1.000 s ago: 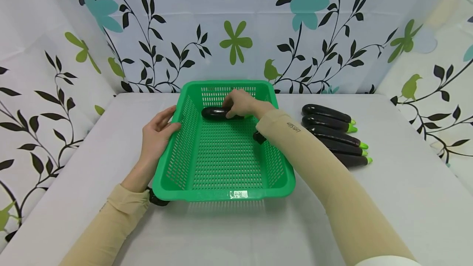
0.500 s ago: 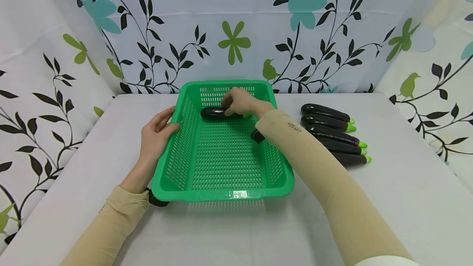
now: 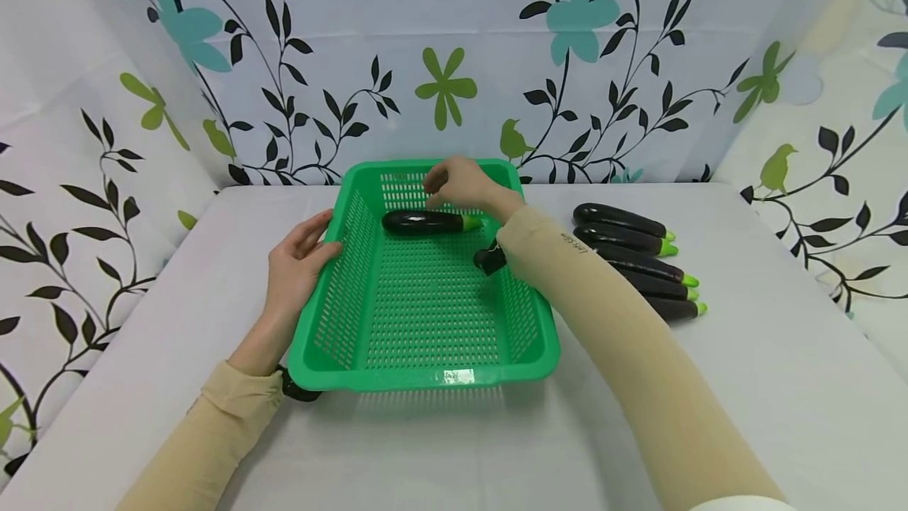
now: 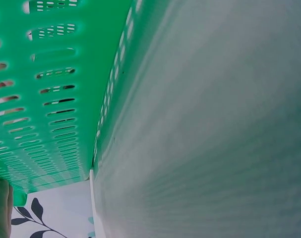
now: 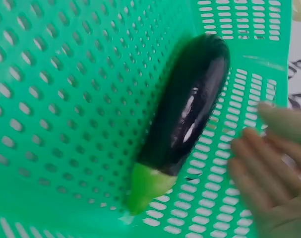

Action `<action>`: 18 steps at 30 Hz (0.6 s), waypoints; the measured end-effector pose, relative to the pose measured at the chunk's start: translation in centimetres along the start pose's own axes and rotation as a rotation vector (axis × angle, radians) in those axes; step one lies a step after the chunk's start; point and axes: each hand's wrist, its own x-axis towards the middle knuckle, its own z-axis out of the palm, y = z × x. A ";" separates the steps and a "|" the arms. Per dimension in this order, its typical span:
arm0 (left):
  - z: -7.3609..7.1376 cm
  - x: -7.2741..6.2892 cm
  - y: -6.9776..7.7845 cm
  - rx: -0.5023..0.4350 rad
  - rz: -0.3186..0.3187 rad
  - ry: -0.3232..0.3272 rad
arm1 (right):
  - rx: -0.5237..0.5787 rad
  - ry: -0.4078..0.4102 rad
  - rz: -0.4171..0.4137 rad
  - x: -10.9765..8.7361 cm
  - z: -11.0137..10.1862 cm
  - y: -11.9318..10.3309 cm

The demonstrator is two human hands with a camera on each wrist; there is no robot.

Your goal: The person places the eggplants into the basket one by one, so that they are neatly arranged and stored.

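A glossy dark eggplant [image 3: 424, 222] with a green stem lies crosswise at the far end of a green plastic basket [image 3: 426, 377]. My right hand [image 3: 464, 184] is just above and beyond it, near the basket's far rim. In the right wrist view this hand [image 5: 274, 173] is apart from the eggplant [image 5: 187, 109], fingers extended and holding nothing. My left hand [image 3: 294, 262] holds the basket's left rim, thumb on its top edge. The left wrist view shows fingers [image 4: 0, 208] against the basket's outer wall [image 4: 56, 99].
Several more eggplants [image 3: 624, 239] lie side by side on the white tabletop [image 3: 631, 416], right of the basket, stems pointing right. A white curtain [image 3: 454, 6] with printed leaves and flowers hangs behind the table and along both sides.
My right hand has let go of the eggplant in the basket and lifted away from it towards the far rim. The eggplant stays in place; my left hand keeps its hold on the rim.
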 end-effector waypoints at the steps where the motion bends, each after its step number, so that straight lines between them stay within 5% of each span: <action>1: 0.1 0.0 0.0 -0.001 0.004 0.001 | 0.007 0.000 -0.003 -0.1 -0.3 -0.2; 18: 0.0 0.1 -0.3 -0.009 0.038 -0.006 | -0.019 -0.016 -0.033 -2.5 -3.7 -1.4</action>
